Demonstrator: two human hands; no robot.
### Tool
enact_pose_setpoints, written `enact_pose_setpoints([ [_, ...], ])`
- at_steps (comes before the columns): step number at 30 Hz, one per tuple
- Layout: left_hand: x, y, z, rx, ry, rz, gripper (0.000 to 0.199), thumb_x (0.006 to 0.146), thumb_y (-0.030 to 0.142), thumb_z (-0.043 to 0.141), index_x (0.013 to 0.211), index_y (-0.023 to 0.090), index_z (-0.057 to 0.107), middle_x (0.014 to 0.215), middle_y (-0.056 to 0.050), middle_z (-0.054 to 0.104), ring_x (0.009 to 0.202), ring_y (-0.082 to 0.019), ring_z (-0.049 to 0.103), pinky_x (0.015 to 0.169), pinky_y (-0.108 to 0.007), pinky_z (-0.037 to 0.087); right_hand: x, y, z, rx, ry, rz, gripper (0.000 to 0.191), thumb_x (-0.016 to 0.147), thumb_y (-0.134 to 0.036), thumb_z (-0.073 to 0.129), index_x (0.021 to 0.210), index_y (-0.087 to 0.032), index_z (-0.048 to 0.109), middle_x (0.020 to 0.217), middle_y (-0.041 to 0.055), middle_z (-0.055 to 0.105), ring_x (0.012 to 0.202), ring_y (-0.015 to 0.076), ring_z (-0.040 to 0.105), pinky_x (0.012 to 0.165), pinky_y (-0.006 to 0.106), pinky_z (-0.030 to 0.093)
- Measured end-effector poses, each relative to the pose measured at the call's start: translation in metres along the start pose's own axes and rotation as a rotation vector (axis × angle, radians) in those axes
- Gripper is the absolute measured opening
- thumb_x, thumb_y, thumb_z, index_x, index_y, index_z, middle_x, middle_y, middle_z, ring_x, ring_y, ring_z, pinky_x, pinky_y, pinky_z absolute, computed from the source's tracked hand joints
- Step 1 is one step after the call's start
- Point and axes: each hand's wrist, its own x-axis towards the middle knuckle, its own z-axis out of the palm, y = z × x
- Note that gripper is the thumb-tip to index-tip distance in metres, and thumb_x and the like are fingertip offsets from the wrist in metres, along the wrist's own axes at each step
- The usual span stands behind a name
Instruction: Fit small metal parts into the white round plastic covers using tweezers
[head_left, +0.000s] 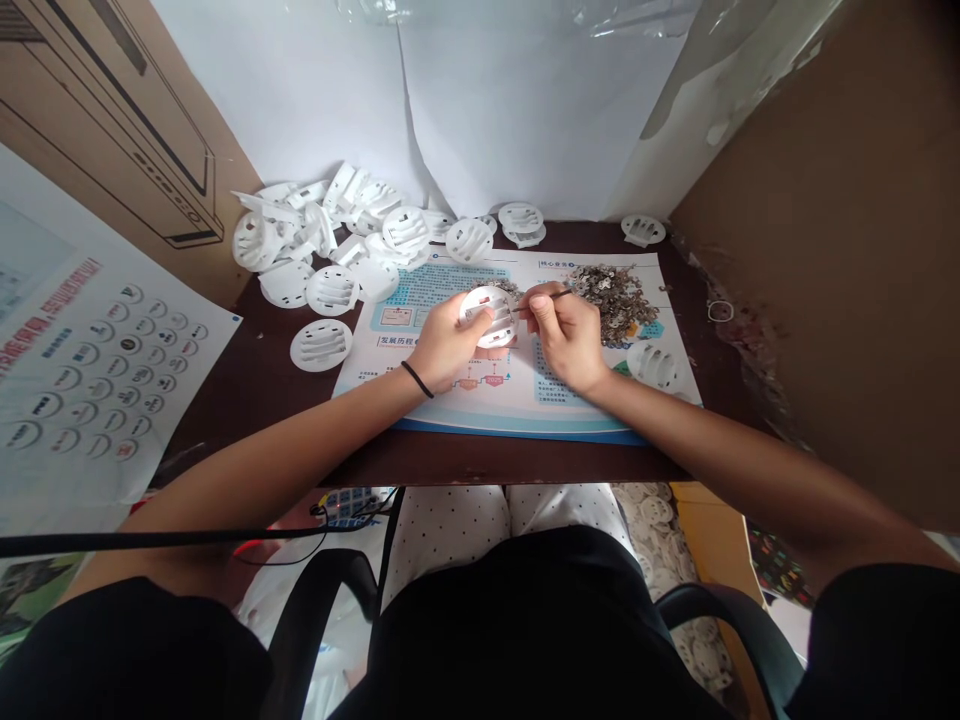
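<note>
Head view: brown tabletop (pixel 525 464); cardboard wall (pixel 847 260); left grip (pixel 444 345) pinches white disc (pixel 498 302); right grip (pixel 568 335), dark tool (pixel 560 294)

Dark brown desk (pixel 525 462), and a printed sheet (pixel 525 415) covered its middle! White slotted discs crowded into a pile (pixel 330 288) at ten o'clock, a single disc (pixel 321 345) lay at nine, an overlapping pair (pixel 520 219) just past twelve, another (pixel 643 230) at two!

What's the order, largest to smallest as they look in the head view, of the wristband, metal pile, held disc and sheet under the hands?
1. Sheet
2. Metal pile
3. Held disc, partly covered by the thumb
4. Wristband
</note>
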Motion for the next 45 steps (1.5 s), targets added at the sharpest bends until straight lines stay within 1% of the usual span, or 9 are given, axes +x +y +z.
enact_pose_setpoints([
  [5,-0.001,0.001,0.0,0.003,-0.016,0.002,0.011,0.094,0.017,0.06,0.104,0.014,0.063,0.102,-0.007,0.072,0.084,-0.015,0.072,0.067,-0.028,0.065,0.0,0.001,0.001,-0.018,-0.023,-0.033,0.051,0.1,-0.06,0.046,0.067,-0.022,0.057,0.076,0.004,0.069,0.069,0.0147,0.064,0.069,0.032,0.051],
  [9,-0.001,0.001,0.0,0.018,-0.014,-0.004,0.011,0.094,0.018,0.062,0.104,0.014,0.063,0.105,-0.008,0.072,0.085,-0.015,0.072,0.068,-0.028,0.065,0.001,0.001,0.001,-0.027,-0.046,-0.041,0.051,0.1,-0.061,0.046,0.072,-0.022,0.061,0.079,0.0051,0.071,0.072,0.0155,0.066,0.075,0.032,0.054],
  [16,-0.001,0.001,0.0,-0.002,0.007,-0.018,0.01,0.094,0.017,0.06,0.101,0.013,0.065,0.101,-0.007,0.071,0.082,-0.014,0.071,0.065,-0.027,0.065,0.0,0.001,0.001,-0.046,-0.011,-0.062,0.049,0.101,-0.059,0.044,0.074,-0.022,0.062,0.08,0.0058,0.071,0.075,0.0163,0.067,0.075,0.032,0.054],
  [23,0.0,0.0,0.0,0.033,0.006,-0.018,0.01,0.093,0.018,0.062,0.099,0.013,0.067,0.096,-0.008,0.073,0.082,-0.015,0.072,0.066,-0.028,0.065,0.002,0.002,0.002,-0.053,-0.06,-0.113,0.046,0.101,-0.058,0.047,0.079,-0.021,0.065,0.08,0.0053,0.071,0.075,0.0154,0.066,0.074,0.031,0.052],
  [28,-0.001,0.002,0.0,-0.014,0.004,-0.008,0.012,0.093,0.018,0.062,0.102,0.012,0.065,0.104,-0.009,0.073,0.087,-0.015,0.071,0.069,-0.028,0.065,0.0,0.001,0.001,0.004,-0.042,-0.084,0.048,0.101,-0.058,0.047,0.078,-0.021,0.065,0.082,0.0052,0.073,0.069,0.0139,0.064,0.07,0.031,0.053],
  [33,-0.001,0.003,0.0,-0.046,0.001,-0.018,0.014,0.093,0.019,0.062,0.104,0.011,0.065,0.105,-0.01,0.073,0.088,-0.016,0.072,0.069,-0.029,0.065,0.001,-0.003,-0.005,0.06,-0.004,-0.031,0.045,0.101,-0.058,0.048,0.088,-0.021,0.07,0.085,0.0038,0.072,0.062,0.012,0.061,0.068,0.032,0.052],
  [37,-0.001,0.004,0.0,-0.073,0.0,-0.024,0.014,0.092,0.019,0.063,0.103,0.011,0.066,0.104,-0.01,0.072,0.087,-0.018,0.073,0.066,-0.028,0.064,0.009,-0.008,-0.01,0.006,0.03,0.032,0.054,0.101,-0.063,0.042,0.075,-0.021,0.063,0.093,0.0064,0.071,0.07,0.0129,0.061,0.07,0.033,0.051],
  [41,-0.004,0.007,0.002,-0.076,-0.003,-0.049,0.011,0.09,0.016,0.063,0.1,0.012,0.067,0.103,-0.009,0.072,0.088,-0.018,0.072,0.067,-0.029,0.063,0.018,-0.014,-0.017,-0.079,-0.02,0.0,0.058,0.1,-0.068,0.035,0.069,-0.024,0.056,0.081,0.0059,0.062,0.08,0.0174,0.06,0.081,0.037,0.051],
  [45,-0.005,0.007,0.001,-0.096,-0.043,-0.027,0.017,0.086,0.016,0.066,0.103,0.013,0.066,0.103,-0.008,0.073,0.09,-0.02,0.072,0.068,-0.029,0.061,0.024,-0.02,-0.024,-0.062,-0.092,0.06,0.06,0.099,-0.072,0.029,0.072,-0.024,0.053,0.077,0.004,0.058,0.076,0.0163,0.057,0.078,0.037,0.049],
])
